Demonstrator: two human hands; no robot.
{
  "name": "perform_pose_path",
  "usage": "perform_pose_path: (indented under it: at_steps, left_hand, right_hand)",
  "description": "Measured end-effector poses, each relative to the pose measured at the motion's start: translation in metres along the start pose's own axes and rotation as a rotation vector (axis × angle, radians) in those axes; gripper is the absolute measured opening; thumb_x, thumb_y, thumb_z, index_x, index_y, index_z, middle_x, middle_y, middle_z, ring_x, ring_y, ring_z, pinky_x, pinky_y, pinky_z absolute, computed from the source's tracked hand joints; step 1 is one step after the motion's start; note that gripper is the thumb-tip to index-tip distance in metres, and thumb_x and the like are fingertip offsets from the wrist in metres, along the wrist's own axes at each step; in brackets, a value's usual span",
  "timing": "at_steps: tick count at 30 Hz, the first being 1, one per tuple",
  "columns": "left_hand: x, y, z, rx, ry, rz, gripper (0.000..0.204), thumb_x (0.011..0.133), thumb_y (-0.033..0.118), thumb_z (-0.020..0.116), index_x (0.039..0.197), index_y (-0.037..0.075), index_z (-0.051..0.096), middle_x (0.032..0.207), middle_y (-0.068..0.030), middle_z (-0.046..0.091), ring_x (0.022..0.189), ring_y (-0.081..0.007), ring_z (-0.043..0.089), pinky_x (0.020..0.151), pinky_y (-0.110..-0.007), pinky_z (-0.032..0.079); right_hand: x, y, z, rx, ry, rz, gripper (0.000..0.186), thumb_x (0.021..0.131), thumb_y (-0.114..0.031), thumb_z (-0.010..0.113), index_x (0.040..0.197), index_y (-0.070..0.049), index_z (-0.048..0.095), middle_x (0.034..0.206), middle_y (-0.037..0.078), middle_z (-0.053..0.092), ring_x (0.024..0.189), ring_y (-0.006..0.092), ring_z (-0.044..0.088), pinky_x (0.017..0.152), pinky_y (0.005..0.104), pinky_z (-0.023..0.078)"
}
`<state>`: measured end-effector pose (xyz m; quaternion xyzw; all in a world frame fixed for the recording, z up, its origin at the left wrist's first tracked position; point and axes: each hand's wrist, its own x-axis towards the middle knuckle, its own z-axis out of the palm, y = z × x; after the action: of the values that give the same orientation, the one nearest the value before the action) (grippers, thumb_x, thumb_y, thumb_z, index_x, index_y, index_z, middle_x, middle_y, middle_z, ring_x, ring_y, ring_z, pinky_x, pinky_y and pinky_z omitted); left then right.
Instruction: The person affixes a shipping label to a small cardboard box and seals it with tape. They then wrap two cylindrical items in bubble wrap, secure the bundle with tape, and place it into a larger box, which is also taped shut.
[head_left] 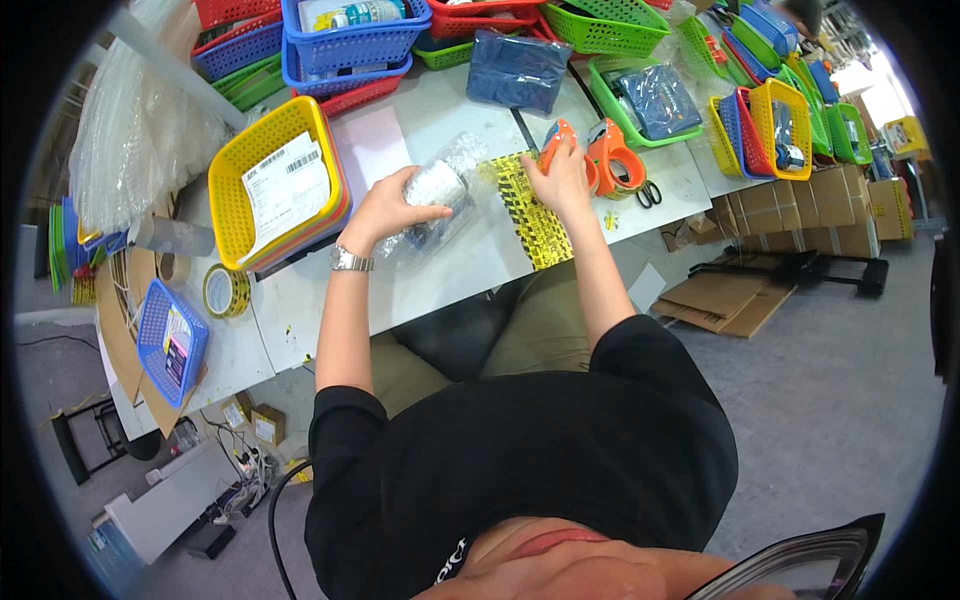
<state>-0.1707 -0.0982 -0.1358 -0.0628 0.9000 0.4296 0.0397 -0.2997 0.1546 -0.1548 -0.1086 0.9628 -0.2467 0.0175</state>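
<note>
A bubble-wrapped parcel (440,195) lies on the white table (450,270). My left hand (385,205) rests on its left end, fingers curled over the wrap. A strip of yellow-and-black tape (530,205) runs from the parcel toward the table's front edge. My right hand (562,178) is closed around an orange tape dispenser (558,140) at the far end of that strip. A second orange tape dispenser (615,160) stands just right of it.
A stack of yellow baskets (285,185) with a labelled sheet sits left of the parcel. A tape roll (226,291) and a blue basket (170,340) lie nearer the left front. Scissors (648,193), coloured baskets and blue bags (518,70) fill the back. Flat cardboard (715,300) lies on the floor.
</note>
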Motion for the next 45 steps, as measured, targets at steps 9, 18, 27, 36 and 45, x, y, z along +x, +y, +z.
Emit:
perform_pose_path:
  at_steps: [9, 18, 27, 36, 45]
  left_hand:
    - [-0.019, 0.006, 0.015, 0.119, 0.182, -0.039, 0.101, 0.061, 0.059, 0.081, 0.131, -0.007, 0.050, 0.113, -0.0283, 0.065, 0.106, -0.0352, 0.065, 0.090, -0.039, 0.051]
    - [-0.018, 0.007, 0.019, 0.183, 0.216, -0.023, 0.105, 0.054, 0.060, 0.083, 0.131, -0.004, 0.051, 0.116, -0.0250, 0.065, 0.106, -0.0348, 0.064, 0.090, -0.040, 0.051]
    - [-0.021, 0.020, 0.018, 0.154, 0.180, -0.108, 0.095, 0.059, 0.052, 0.083, 0.131, -0.002, 0.052, 0.116, -0.0236, 0.065, 0.108, -0.0327, 0.064, 0.092, -0.039, 0.050]
    - [-0.021, 0.021, 0.025, 0.237, 0.239, -0.036, 0.089, 0.057, 0.053, 0.085, 0.123, 0.001, 0.056, 0.106, -0.0210, 0.068, 0.099, -0.0334, 0.066, 0.084, -0.041, 0.053]
    - [-0.021, 0.023, 0.025, 0.247, 0.262, -0.014, 0.085, 0.057, 0.048, 0.085, 0.122, 0.000, 0.056, 0.104, -0.0204, 0.068, 0.097, -0.0347, 0.067, 0.082, -0.043, 0.054]
  right_hand:
    - [0.027, 0.015, 0.004, -0.120, -0.308, 0.144, 0.098, 0.079, -0.011, 0.062, 0.149, 0.007, -0.003, 0.117, 0.034, 0.060, 0.109, 0.0395, 0.062, 0.095, 0.0440, 0.049]
    - [-0.043, 0.038, -0.054, 1.425, -0.510, -0.129, 0.072, 0.081, -0.023, 0.073, 0.139, -0.004, 0.036, 0.102, 0.001, 0.053, 0.081, 0.0108, 0.051, 0.076, 0.0295, 0.043]
    - [-0.099, -0.021, -0.064, 2.295, -0.629, -0.395, 0.073, 0.068, -0.023, 0.067, 0.133, 0.001, 0.044, 0.092, 0.008, 0.057, 0.075, 0.0158, 0.056, 0.072, 0.0339, 0.049]
    - [-0.088, -0.047, -0.079, 0.830, 0.047, -0.621, 0.063, 0.064, -0.016, 0.073, 0.123, -0.001, 0.055, 0.107, 0.011, 0.059, 0.100, 0.0246, 0.061, 0.087, 0.0338, 0.051]
    - [-0.089, -0.065, -0.056, 0.411, -0.062, -0.591, 0.064, 0.062, -0.023, 0.074, 0.124, -0.007, 0.064, 0.111, 0.013, 0.058, 0.099, 0.0297, 0.062, 0.086, 0.0387, 0.051]
